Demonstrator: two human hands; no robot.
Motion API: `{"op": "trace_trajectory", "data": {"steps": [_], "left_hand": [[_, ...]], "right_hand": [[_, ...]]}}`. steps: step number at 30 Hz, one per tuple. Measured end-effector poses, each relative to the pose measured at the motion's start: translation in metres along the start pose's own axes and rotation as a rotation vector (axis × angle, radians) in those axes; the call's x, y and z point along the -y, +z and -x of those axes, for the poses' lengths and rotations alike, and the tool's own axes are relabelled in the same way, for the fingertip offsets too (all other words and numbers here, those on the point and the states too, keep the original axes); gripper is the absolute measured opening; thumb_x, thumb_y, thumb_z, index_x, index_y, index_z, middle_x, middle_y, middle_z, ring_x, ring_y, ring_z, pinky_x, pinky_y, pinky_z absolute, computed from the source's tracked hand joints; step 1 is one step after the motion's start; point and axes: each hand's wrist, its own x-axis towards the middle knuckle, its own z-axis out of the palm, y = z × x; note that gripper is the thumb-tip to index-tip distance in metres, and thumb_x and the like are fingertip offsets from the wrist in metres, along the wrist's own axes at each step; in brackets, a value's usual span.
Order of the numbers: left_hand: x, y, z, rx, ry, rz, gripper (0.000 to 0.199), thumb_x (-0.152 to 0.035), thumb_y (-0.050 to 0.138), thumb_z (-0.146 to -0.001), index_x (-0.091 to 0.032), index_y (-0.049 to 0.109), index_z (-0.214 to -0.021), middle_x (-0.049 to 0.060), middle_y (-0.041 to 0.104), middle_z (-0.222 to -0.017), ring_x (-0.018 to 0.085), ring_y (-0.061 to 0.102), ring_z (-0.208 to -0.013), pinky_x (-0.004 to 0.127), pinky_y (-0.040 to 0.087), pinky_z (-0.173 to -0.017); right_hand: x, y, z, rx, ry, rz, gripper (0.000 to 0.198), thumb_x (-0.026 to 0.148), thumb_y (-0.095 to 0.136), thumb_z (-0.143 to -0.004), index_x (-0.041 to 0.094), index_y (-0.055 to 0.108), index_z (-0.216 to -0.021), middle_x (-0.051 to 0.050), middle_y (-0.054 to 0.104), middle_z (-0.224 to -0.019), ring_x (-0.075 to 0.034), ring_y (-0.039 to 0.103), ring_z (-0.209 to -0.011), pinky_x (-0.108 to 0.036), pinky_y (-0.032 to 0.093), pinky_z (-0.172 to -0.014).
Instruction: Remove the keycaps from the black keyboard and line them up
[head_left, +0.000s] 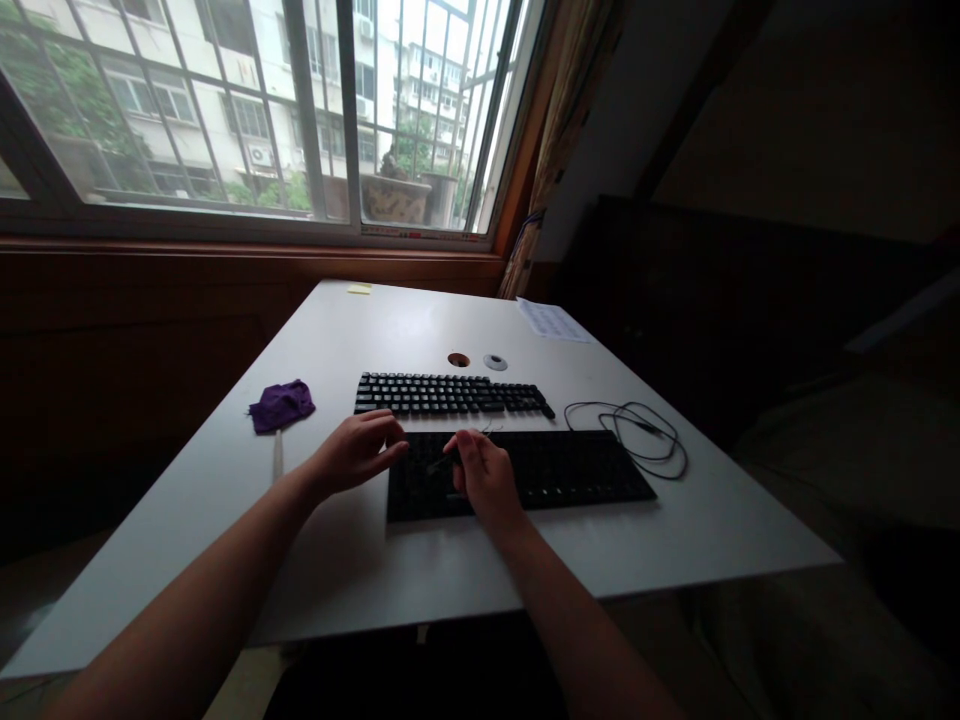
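Right hand (484, 478) pinches thin tool (436, 464) over keyboard (585, 468), toward front edge of counter (337, 580); my left hand (354, 452), loosely open.

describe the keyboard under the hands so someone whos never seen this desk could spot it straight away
A white desk stands before the barred window. On its near half, the dark keyboard lies under the person's right hand. Unlike the rows of black keys just beyond it, it is one flat slab with a thin cable at its far edge.
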Motion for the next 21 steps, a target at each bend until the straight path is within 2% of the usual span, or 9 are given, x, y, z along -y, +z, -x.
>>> {"op": "trace_trajectory", "data": {"steps": [4, 9, 12, 16, 21], "left_hand": [[-0.011, 0.004, 0.001, 0.072, 0.013, 0.110, 0.024, -0.038, 0.061, -0.090, -0.019, 0.066, -0.103, 0.006, 0.060, -0.089, 0.013, 0.055, -0.067, 0.025, 0.046, -0.057], [-0.010, 0.016, 0.000, 0.053, 0.047, 0.156, 0.034, -0.035, 0.067, -0.086, -0.020, 0.062, -0.116, 0.009, 0.063, -0.099, 0.016, 0.063, -0.078, 0.030, 0.057, -0.072], [-0.006, 0.024, -0.001, 0.010, 0.044, 0.211, 0.035, -0.031, 0.069, -0.085, -0.019, 0.060, -0.116, 0.009, 0.063, -0.103, 0.015, 0.065, -0.079, 0.030, 0.059, -0.072], [-0.002, 0.029, -0.001, -0.057, 0.031, 0.248, 0.020, -0.024, 0.067, -0.085, -0.017, 0.062, -0.103, 0.006, 0.064, -0.096, 0.014, 0.066, -0.079, 0.028, 0.060, -0.072], [0.001, 0.031, 0.000, -0.055, -0.051, 0.333, 0.019, -0.021, 0.070, -0.082, -0.015, 0.065, -0.099, 0.005, 0.069, -0.087, 0.013, 0.068, -0.073, 0.026, 0.059, -0.070]], "right_hand": [[0.003, 0.000, -0.002, -0.065, 0.024, -0.134, 0.045, 0.059, 0.041, -0.097, 0.019, 0.062, -0.092, 0.004, 0.055, -0.052, -0.010, 0.051, -0.041, -0.019, 0.040, -0.043], [0.007, 0.002, -0.004, -0.028, 0.041, -0.288, 0.043, 0.057, 0.044, -0.097, 0.018, 0.060, -0.094, 0.001, 0.065, -0.060, -0.012, 0.060, -0.046, -0.020, 0.042, -0.044], [0.009, 0.004, -0.004, 0.019, 0.046, -0.330, 0.039, 0.055, 0.046, -0.096, 0.018, 0.060, -0.097, -0.001, 0.069, -0.066, -0.013, 0.064, -0.050, -0.021, 0.045, -0.047], [0.010, 0.004, -0.004, 0.055, 0.051, -0.357, 0.038, 0.053, 0.049, -0.096, 0.018, 0.062, -0.099, -0.003, 0.072, -0.071, -0.014, 0.066, -0.052, -0.022, 0.046, -0.048], [0.008, 0.003, -0.005, 0.046, 0.120, -0.447, 0.039, 0.053, 0.051, -0.096, 0.017, 0.064, -0.097, -0.003, 0.072, -0.069, -0.014, 0.064, -0.049, -0.022, 0.042, -0.046]]}}
